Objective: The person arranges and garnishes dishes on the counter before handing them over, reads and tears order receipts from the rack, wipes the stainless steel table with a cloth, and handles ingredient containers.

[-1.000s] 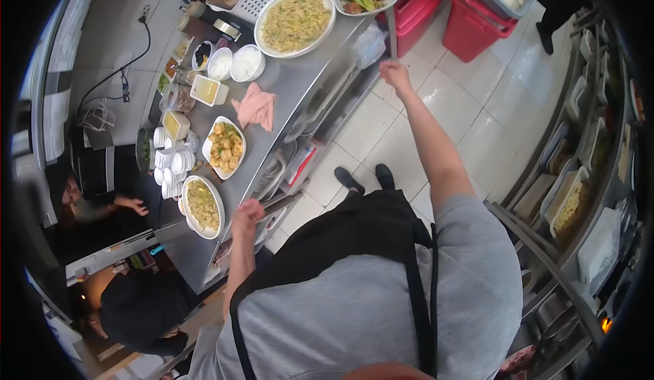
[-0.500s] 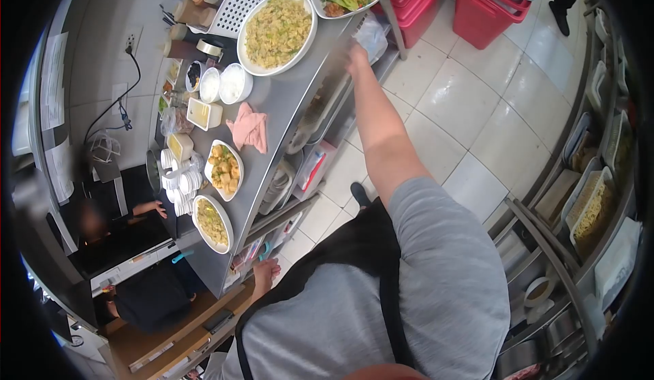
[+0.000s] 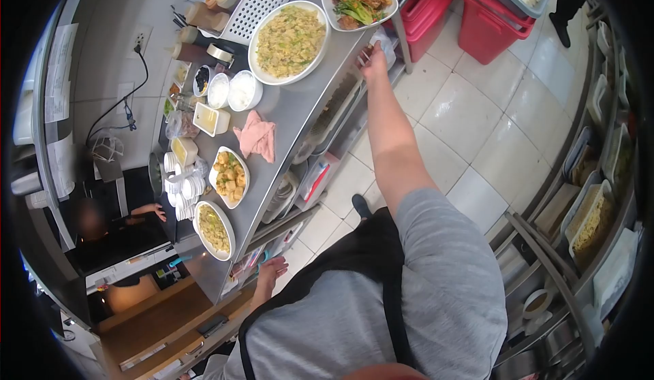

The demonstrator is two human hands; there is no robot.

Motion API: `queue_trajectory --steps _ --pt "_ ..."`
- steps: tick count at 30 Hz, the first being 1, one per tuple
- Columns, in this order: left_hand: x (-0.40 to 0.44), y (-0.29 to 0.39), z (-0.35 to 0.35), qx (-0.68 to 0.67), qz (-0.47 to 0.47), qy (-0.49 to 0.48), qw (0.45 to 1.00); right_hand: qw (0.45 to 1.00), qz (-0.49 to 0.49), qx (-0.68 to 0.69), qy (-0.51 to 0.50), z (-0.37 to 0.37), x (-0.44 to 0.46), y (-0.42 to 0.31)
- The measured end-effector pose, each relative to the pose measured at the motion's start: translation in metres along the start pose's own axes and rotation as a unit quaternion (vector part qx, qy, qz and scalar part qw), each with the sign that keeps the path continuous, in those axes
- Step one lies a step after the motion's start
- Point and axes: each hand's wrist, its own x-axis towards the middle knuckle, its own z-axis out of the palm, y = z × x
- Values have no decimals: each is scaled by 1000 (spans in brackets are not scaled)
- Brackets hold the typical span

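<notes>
My right hand (image 3: 372,61) reaches out beside the counter's front edge, below the white dish of fried meat and greens (image 3: 358,5). Its fingers are apart and slightly curled, with nothing visible in them. A clear plastic bag (image 3: 385,45) is right by this hand; whether they touch I cannot tell. Close to the shelf under the counter, my left hand (image 3: 274,270) is open and holds nothing. The nearest dish to it is an oval bowl of fried rice (image 3: 215,230) on the counter corner.
On the steel counter (image 3: 289,107) stand a large fried rice bowl (image 3: 289,43), a dish of golden cubes (image 3: 230,178), a pink cloth (image 3: 256,137) and tubs. Red bins (image 3: 487,36) stand on the tiled floor. Another person's hand (image 3: 151,211) shows beyond the counter.
My right hand was blurred by motion beside the bag and now shows clearly with fingers apart. The view has shifted slightly. A dark-clothed figure at lower left has left that spot.
</notes>
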Motion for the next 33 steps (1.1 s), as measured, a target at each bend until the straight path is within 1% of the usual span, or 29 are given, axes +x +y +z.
queue_trajectory --steps 2,3,5,6,7,9,10,12,14,15,17,18,20,21,22,24,25,26,27,28,30,31,33 --pt "-9 10 8 -48 -17 22 998 1000 -22 -9 -8 -2 11 1" --pt "-12 13 10 -51 -15 23 998 1000 -21 -10 -12 -3 17 1" --pt "-15 18 14 -46 -33 29 998 999 11 -44 14 2 20 -2" --pt "-11 15 12 -51 -30 31 998 998 -11 -56 19 3 21 -2" --pt "-9 12 11 -61 -27 20 998 998 -9 -58 15 4 19 -5" --pt "-4 5 7 -78 -24 9 997 991 -62 -90 83 6 13 -14" --pt "-7 9 11 -69 -12 6 998 990 -61 -96 79 -1 26 -15" --pt "-2 7 11 -61 10 -6 998 969 -205 -124 56 -31 63 -15" --pt "9 5 11 -68 19 -16 997 965 -238 -101 38 -49 55 -27" --pt "14 4 11 -77 28 -18 996 967 -228 -102 41 -57 41 -37" --pt "41 -5 5 -89 75 -33 993 974 -194 -107 44 -54 -13 -44" --pt "47 2 5 -63 132 -15 989 970 -195 -145 29 -54 -33 -38" --pt "29 46 12 -174 143 5 974 949 -168 -257 -67 -48 -96 -21" --pt "22 66 12 -211 184 -2 960 932 -173 -301 -102 -38 -126 -6" --pt "22 78 8 -242 190 2 952 912 -179 -343 -135 -27 -159 16" --pt "21 110 -2 -316 209 0 925 856 -159 -417 -261 3 -221 58" --pt "19 125 -6 -362 219 -5 906 809 -159 -467 -320 14 -242 84" --pt "24 137 -12 -406 215 -43 888 756 -158 -512 -375 23 -261 109" --pt "30 145 -18 -448 209 -81 866 640 -256 -571 -446 36 -280 130" --pt "37 153 -25 -456 206 -82 862 504 -346 -609 -504 47 -295 151" --pt "51 168 -36 -520 117 -150 833 387 -420 -567 -594 59 -305 192" --pt "55 169 -39 -525 119 -154 828 380 -421 -568 -597 61 -304 208" --pt "64 175 -41 -444 181 -199 855 252 -411 -625 -614 59 -296 237"
